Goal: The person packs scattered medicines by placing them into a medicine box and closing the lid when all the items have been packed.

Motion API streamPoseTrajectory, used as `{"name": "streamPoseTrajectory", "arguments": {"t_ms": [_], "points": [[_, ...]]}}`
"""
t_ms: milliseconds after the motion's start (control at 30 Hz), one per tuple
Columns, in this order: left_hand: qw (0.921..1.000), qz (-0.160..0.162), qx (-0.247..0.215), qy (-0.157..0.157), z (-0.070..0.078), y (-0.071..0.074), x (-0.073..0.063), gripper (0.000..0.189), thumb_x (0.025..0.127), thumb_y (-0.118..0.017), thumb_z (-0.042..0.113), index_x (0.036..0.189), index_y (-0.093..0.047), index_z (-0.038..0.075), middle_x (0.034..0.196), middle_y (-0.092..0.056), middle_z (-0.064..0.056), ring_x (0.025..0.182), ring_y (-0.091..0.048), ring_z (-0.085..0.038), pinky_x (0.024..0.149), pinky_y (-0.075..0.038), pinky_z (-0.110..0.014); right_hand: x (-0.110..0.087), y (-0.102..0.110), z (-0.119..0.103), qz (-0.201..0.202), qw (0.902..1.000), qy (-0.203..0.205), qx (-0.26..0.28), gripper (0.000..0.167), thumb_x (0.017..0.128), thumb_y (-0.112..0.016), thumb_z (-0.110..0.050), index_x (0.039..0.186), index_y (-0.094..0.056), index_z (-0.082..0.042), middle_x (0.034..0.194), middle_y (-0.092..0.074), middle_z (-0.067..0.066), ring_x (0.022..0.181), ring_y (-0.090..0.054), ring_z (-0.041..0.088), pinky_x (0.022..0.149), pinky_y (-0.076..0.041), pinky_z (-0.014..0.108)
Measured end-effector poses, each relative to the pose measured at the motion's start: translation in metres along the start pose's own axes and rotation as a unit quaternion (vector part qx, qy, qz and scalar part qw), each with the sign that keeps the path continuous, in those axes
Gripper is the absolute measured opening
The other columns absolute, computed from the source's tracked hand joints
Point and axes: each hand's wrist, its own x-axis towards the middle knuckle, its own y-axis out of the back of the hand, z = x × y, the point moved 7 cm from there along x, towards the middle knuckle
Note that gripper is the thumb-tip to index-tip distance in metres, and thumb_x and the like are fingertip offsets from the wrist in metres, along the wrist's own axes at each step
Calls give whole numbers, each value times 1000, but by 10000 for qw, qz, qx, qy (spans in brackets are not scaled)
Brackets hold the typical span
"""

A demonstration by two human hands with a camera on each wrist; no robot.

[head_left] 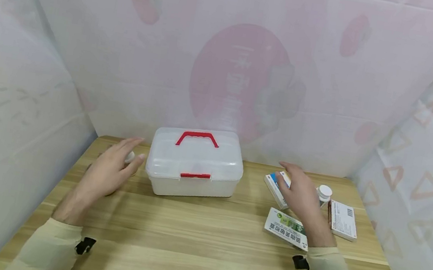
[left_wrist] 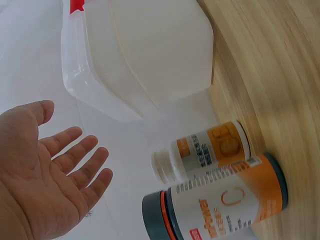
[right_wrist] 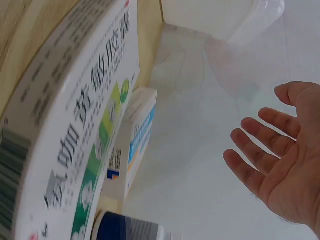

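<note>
A translucent white storage box (head_left: 194,164) with a red handle and red latch stands at the back of the table, lid on. To its left hovers my left hand (head_left: 111,168), fingers spread and holding nothing. Two pill bottles stand under that hand: a smaller white-capped bottle (left_wrist: 202,152) and a larger dark-capped bottle (left_wrist: 215,200). My right hand (head_left: 300,193), also holding nothing, is above the medicine boxes on the right. Below it lie a green-and-white medicine box (head_left: 287,229) and a blue-and-white medicine box (head_left: 277,189).
A white-capped bottle (head_left: 324,193) stands to the right of my right hand. Beside it lies a white medicine box (head_left: 343,220) with a barcode. Patterned white sheets (head_left: 228,61) hang behind and along both sides of the wooden table (head_left: 190,249).
</note>
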Motion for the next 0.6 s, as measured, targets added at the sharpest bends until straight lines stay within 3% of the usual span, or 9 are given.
{"name": "streamPoseTrajectory", "arguments": {"t_ms": [200,333,433,600], "points": [[9956,105,-916,150,4,-8,6,65,126,-51,45,180,-45,10,185,-45,-24,172,-41,-57,132,-43,-81,8,-11,-12,284,9979,-12,589,51,123,-61,-27,166,-61,0,166,-66,28,152,-66,51,124,-57,70],[9923,210,-1210,152,7,-16,8,64,126,-52,44,179,-46,8,185,-45,-23,166,-48,-53,125,-53,-76,11,-18,-21,312,9939,-102,1049,52,122,-62,-26,167,-59,0,169,-64,26,155,-65,49,122,-60,67],[9910,314,-1286,211,8,-19,9,65,126,-52,43,179,-45,7,185,-43,-25,162,-51,-54,122,-53,-77,14,-25,-31,258,9911,-76,1300,53,123,-61,-27,168,-58,1,171,-63,25,157,-64,49,124,-59,68],[9845,329,-1682,360,8,-26,10,66,126,-53,40,180,-41,3,188,-36,-27,167,-43,-56,132,-45,-77,18,-40,-44,115,9852,-92,1707,54,123,-62,-27,169,-56,1,172,-63,25,160,-62,47,126,-59,65]]}}
